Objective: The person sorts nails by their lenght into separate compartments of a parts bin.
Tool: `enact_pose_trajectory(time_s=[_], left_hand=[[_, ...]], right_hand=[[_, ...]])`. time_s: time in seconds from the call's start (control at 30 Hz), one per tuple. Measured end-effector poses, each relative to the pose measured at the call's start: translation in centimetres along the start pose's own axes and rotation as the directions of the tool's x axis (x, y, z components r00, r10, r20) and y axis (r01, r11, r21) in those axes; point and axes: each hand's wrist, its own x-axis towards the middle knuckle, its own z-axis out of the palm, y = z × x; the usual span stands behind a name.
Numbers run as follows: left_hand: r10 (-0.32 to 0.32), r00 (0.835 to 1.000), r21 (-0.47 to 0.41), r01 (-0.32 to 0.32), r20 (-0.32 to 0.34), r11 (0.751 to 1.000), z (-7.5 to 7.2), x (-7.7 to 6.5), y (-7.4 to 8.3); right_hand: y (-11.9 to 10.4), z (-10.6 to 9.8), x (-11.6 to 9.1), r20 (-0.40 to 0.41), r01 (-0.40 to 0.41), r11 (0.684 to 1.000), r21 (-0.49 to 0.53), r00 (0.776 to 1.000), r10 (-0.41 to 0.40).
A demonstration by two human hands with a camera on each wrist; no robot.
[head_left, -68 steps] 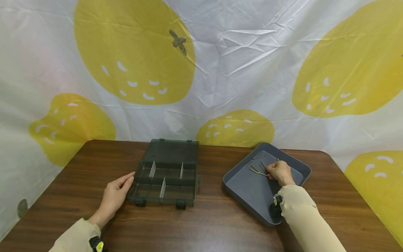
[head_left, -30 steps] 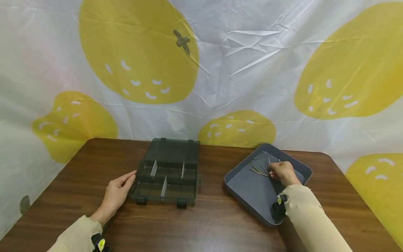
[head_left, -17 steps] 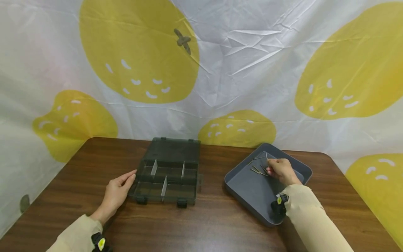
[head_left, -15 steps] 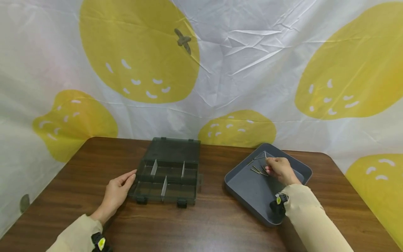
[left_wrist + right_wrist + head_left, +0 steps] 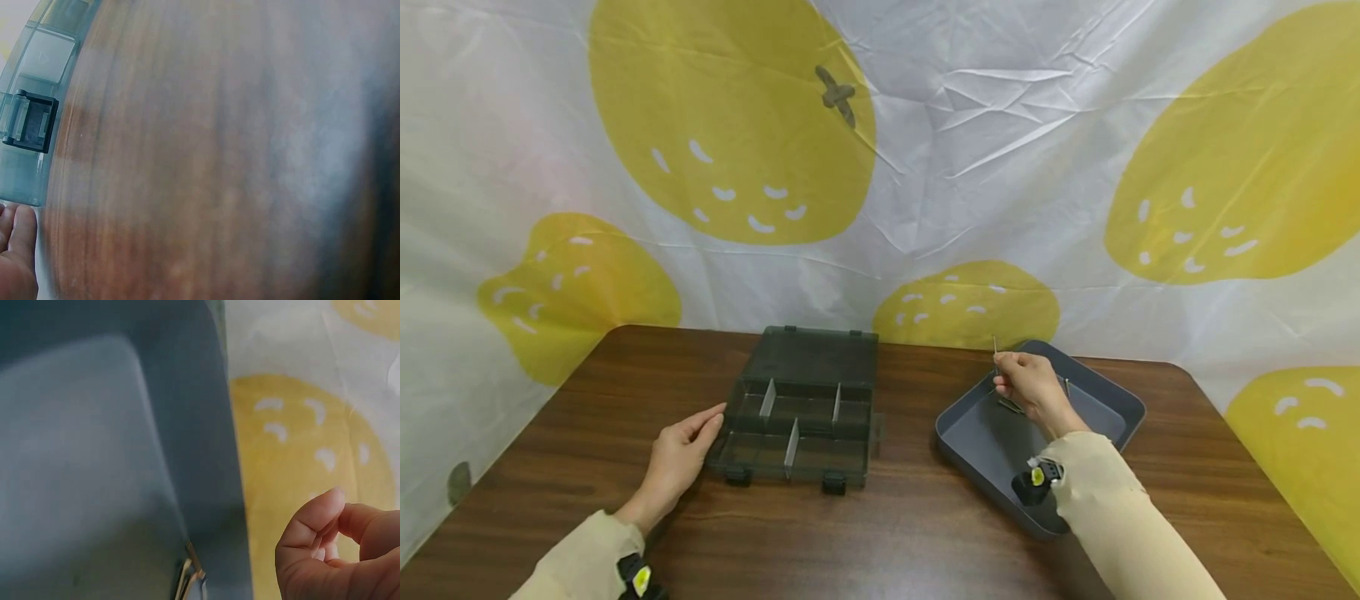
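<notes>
My left hand (image 5: 673, 462) rests at the left side of a dark see-through case (image 5: 820, 358), its fingertips touching the edge. The case lies with its lid tipped back, and pale dividers split it into several compartments. In the left wrist view, fingers (image 5: 23, 234) meet the case's corner below a black latch (image 5: 34, 122). My right hand (image 5: 1033, 387) pinches a thin metal rod (image 5: 996, 343), like a nail, upright above the far left rim of a grey tray (image 5: 1105, 404). Several more thin metal pieces (image 5: 1011, 406) lie in the tray, partly hidden by the hand.
Both containers stand on a brown wooden table (image 5: 895, 533), the case left of middle and the tray to the right, set at an angle. Behind the table hangs a white cloth (image 5: 970, 192) with yellow fruit prints. A stretch of table separates case and tray.
My right hand has lifted a thin metal rod from among the pieces in the tray and moved left and up to the tray's rim. The left hand and the case have stayed in place.
</notes>
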Motion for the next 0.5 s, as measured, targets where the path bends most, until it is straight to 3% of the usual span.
enact_pose_trajectory(time_s=[0.5], left_hand=[[0.001, 1.0, 0.001, -0.001, 0.001, 1.0, 0.0, 0.0, 0.0]], right_hand=[[-1.6, 6.8, -0.4, 0.053, 0.07, 0.993, 0.096, 0.996, -0.075]])
